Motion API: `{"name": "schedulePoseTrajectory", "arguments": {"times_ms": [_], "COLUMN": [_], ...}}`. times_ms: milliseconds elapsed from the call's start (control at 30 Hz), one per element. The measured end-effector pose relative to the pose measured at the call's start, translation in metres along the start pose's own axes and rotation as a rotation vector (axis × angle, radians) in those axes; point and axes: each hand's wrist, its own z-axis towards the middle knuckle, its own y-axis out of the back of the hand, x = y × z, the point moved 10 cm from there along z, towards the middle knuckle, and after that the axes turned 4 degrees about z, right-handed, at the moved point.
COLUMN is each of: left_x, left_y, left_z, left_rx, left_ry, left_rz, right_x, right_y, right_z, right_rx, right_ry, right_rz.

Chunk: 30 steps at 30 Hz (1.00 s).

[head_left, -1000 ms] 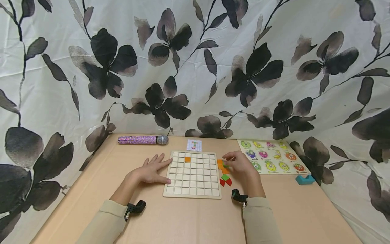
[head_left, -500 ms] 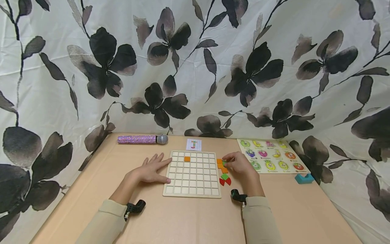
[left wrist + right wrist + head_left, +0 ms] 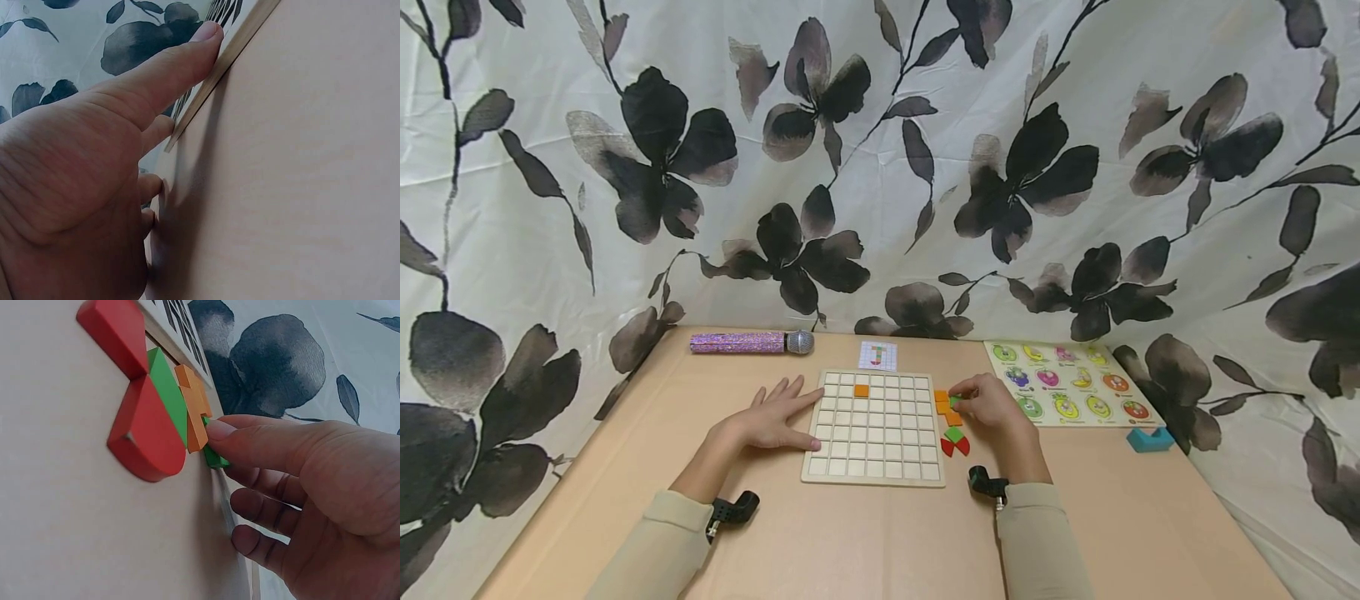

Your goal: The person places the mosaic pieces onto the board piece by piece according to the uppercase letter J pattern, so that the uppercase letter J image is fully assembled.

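Observation:
A pale wooden grid board (image 3: 872, 442) lies in the middle, with one orange square block (image 3: 861, 391) in an upper cell. My left hand (image 3: 769, 419) rests spread at its left side, thumb and index finger touching the frame; in the left wrist view the thumb (image 3: 181, 65) lies on the board's edge. Right of the board, my right hand (image 3: 992, 406) pinches a green block (image 3: 215, 456) between thumb and forefinger, the other fingers loosely curled. Against it lie orange blocks (image 3: 195, 403). Nearer me are another green block (image 3: 167, 390) and two red rounded blocks (image 3: 150, 437).
A small pattern card (image 3: 877, 356) lies behind the board. At the back left is a glittery purple microphone (image 3: 748, 342). A fruit picture sheet (image 3: 1075, 387) lies at the right, with a blue notched block (image 3: 1150, 441) near its corner. A floral cloth (image 3: 910, 208) hangs behind the table.
Almost nothing moves; the right fingers stay at the green block with only a tiny shift, and the left hand keeps its place on the board.

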Motion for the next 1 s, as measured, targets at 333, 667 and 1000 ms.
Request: {"name": "schedulePoseTrajectory", "arguments": {"times_ms": [333, 667, 1000], "left_x": [0.0, -0.001, -0.001], "left_y": [0.0, -0.001, -0.001], "left_z": [0.0, 0.0, 0.0], "left_rx": [0.001, 0.002, 0.005], "left_ry": [0.0, 0.0, 0.0], "left_rz": [0.007, -0.001, 0.005], "right_x": [0.001, -0.002, -0.001], "right_y": [0.002, 0.006, 0.014], "right_z": [0.0, -0.003, -0.004], "right_rx": [-0.013, -0.04, -0.041], "right_ry": [0.008, -0.03, -0.022], "right_rz": [-0.036, 0.028, 0.035]}}
